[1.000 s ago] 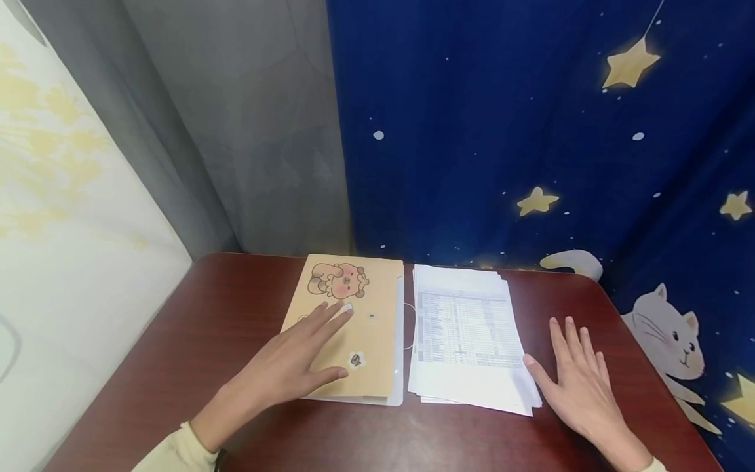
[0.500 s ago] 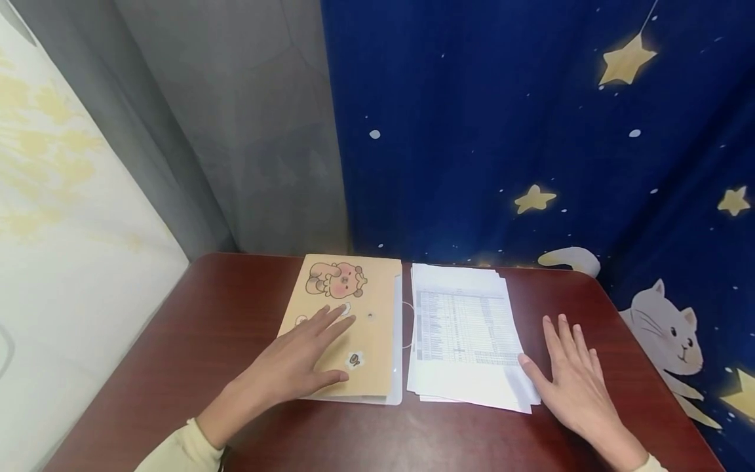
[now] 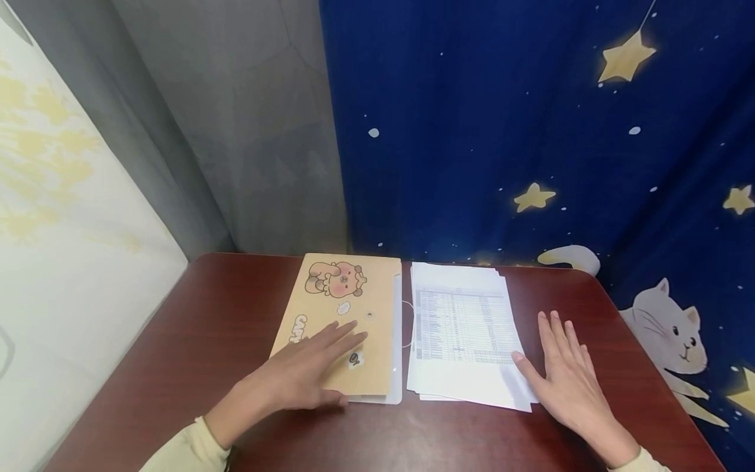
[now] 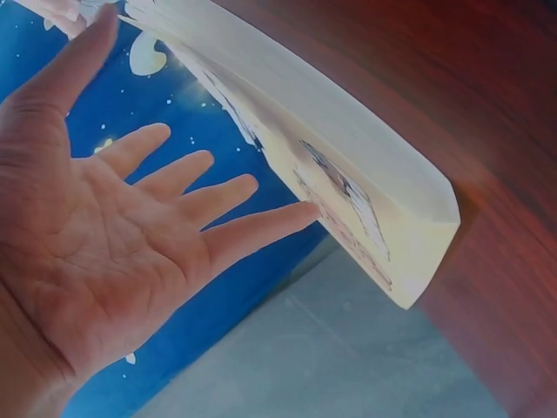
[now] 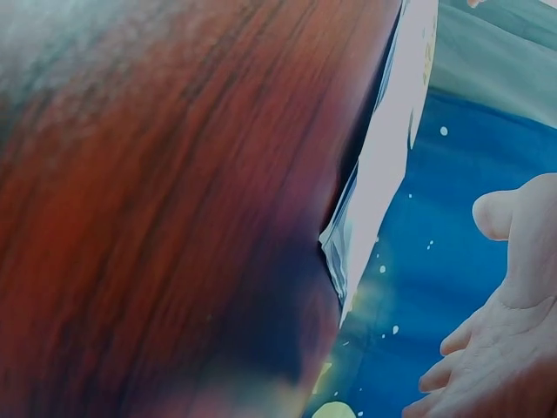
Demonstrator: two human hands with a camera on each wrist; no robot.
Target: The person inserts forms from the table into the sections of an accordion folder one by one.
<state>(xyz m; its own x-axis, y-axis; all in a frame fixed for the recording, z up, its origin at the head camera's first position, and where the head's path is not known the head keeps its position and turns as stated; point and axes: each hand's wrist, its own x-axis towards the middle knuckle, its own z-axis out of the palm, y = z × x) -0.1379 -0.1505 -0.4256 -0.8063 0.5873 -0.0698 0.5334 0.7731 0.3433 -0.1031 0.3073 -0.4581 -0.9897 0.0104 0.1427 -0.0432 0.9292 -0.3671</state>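
A tan folder [image 3: 377, 288] with a printed bear and small stickers lies on the table, a clear sheet edge showing along its right side. My left hand [image 3: 301, 370] is over its lower left part with fingers spread; in the left wrist view the palm [image 4: 104, 235] faces the folder [image 4: 383, 192] and holds nothing. Beside the folder sits a stack of printed paper sheets [image 3: 466, 328], slightly uneven at the edges. My right hand [image 3: 569, 383] hovers by the stack's lower right corner, fingers straight, holding nothing. Its thumb overlaps the paper edge in the head view; contact cannot be told.
The dark red wooden table [image 3: 383, 439] has rounded far corners. A thin cord loop [image 3: 407, 324] shows between folder and stack. Behind the table hang a grey curtain [image 3: 253, 131] and a blue starry curtain [image 3: 436, 131]. A white patterned surface [image 3: 71, 262] stands at the left.
My left hand has shifted down and slightly right over the folder, uncovering more of its print. My right hand has moved a little left toward the paper stack. Folder and papers stay in place.
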